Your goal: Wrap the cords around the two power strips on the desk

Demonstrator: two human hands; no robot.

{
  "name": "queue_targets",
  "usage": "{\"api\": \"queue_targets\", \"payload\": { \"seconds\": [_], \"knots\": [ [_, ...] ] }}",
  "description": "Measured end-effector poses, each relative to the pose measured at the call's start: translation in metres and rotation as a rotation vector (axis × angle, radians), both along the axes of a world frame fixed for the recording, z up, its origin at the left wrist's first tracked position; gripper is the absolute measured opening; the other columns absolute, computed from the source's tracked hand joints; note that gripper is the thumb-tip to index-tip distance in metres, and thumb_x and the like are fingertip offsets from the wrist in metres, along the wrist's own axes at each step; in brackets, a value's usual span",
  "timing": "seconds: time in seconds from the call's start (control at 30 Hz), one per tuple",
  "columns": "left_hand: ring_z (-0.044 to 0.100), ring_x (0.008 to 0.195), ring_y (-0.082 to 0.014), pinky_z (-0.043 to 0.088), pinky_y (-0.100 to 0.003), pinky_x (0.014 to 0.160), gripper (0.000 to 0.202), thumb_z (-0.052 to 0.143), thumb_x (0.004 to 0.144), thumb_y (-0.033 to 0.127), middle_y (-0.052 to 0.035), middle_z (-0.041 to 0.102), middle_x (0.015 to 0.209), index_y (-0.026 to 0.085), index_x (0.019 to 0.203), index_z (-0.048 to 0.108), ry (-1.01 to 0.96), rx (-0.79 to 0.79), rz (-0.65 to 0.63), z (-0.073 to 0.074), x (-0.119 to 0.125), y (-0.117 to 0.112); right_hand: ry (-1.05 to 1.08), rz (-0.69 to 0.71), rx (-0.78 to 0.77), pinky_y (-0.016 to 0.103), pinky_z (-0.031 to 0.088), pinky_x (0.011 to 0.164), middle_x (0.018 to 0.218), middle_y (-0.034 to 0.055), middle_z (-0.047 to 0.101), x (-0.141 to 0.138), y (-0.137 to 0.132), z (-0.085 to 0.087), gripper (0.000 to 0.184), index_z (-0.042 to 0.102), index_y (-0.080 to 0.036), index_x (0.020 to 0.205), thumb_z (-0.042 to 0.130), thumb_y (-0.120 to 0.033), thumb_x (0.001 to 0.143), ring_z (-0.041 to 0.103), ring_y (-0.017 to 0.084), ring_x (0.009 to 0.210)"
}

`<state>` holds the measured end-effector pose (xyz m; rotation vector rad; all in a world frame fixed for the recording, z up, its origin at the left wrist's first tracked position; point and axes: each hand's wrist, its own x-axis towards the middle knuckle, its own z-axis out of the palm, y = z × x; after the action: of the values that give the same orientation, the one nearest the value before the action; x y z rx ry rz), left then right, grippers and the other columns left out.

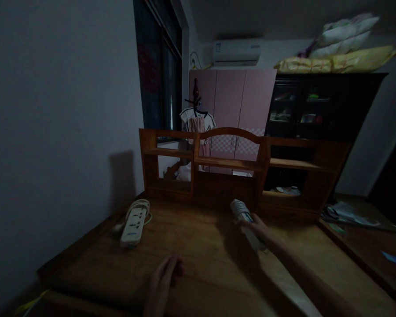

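Note:
My right hand point(258, 229) reaches in from the right and is wrapped round a long white object with a ribbed, rounded end point(239, 208). It is tilted, with the ribbed end pointing up and away, over the wooden desk top point(198, 237); I cannot make out its exact kind in the dim light. My left hand point(166, 275) is low over the near part of the desk, its fingers loosely curled together and no object showing in them. Beyond it to the left lies a white power strip point(134, 226) with its cord coiled at the far end.
A wooden shelf unit point(229, 164) rises along the desk's far edge. A bare wall point(69, 132) borders the left side. At the right is a lower surface with papers point(350, 214) and a blue item point(395, 259). Farther back stand pink point(229, 97) and dark cabinets point(346, 105).

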<state>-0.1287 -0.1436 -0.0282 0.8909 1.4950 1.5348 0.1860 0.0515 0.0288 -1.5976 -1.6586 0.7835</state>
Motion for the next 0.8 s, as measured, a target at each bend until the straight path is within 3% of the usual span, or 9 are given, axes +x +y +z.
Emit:
{"api": "queue_targets", "payload": {
  "seconds": [0.2,0.37,0.47,0.6,0.7,0.8],
  "knots": [
    [0.059,0.071,-0.0184,0.042,-0.024,0.060,0.056,0.048,0.079,0.067,-0.0071,0.065,0.074,0.014,0.082,0.065,0.095,0.026,-0.165,0.006,0.012,-0.006,0.086,0.276,-0.058,0.026,0.047,0.068,0.106,0.0099,0.062,-0.195,0.016,-0.008,0.062,0.050,-0.014,0.115,0.068,-0.051,0.069,0.061,0.022,0.090],
    [0.057,0.068,-0.0178,0.044,-0.026,0.063,0.055,0.039,0.083,0.066,-0.0055,0.062,0.069,0.017,0.080,0.063,0.205,0.039,-0.229,0.011,0.013,-0.008,0.052,0.334,-0.060,0.033,0.044,0.078,0.111,0.0144,0.058,-0.303,0.011,-0.002,0.072,0.043,-0.011,0.120,0.070,-0.050,0.067,0.058,0.029,0.099],
    [0.060,0.083,-0.0221,0.047,-0.029,0.078,0.054,0.042,0.081,0.067,-0.0076,0.067,0.082,0.018,0.080,0.066,0.258,0.023,-0.129,0.012,0.013,-0.008,0.002,0.318,-0.049,0.037,0.043,0.082,0.116,0.0196,0.055,-0.336,0.008,-0.001,0.074,0.033,-0.012,0.128,0.067,-0.045,0.071,0.057,0.033,0.104],
    [0.059,0.097,-0.0251,0.045,-0.030,0.089,0.052,0.046,0.078,0.067,-0.0089,0.068,0.098,0.020,0.083,0.068,0.255,-0.010,-0.064,0.013,0.015,-0.007,-0.073,0.317,0.009,0.041,0.041,0.085,0.122,0.0280,0.048,-0.350,0.009,-0.005,0.072,0.026,-0.007,0.132,0.060,-0.037,0.077,0.054,0.036,0.109],
    [0.060,0.092,-0.0252,0.046,-0.030,0.084,0.051,0.046,0.078,0.067,-0.0086,0.069,0.091,0.021,0.078,0.067,0.266,-0.015,-0.081,0.013,0.015,-0.005,-0.129,0.350,0.082,0.042,0.038,0.089,0.125,0.0289,0.045,-0.348,0.010,-0.006,0.067,0.030,-0.007,0.130,0.061,-0.034,0.077,0.050,0.037,0.113],
    [0.060,0.076,-0.0226,0.047,-0.029,0.070,0.053,0.044,0.078,0.070,-0.0067,0.066,0.074,0.021,0.072,0.063,0.257,0.020,-0.124,0.010,0.015,-0.002,-0.166,0.429,0.143,0.041,0.039,0.088,0.119,0.0241,0.050,-0.337,0.010,-0.002,0.060,0.040,-0.009,0.123,0.065,-0.036,0.075,0.051,0.035,0.109]
  ]
}}
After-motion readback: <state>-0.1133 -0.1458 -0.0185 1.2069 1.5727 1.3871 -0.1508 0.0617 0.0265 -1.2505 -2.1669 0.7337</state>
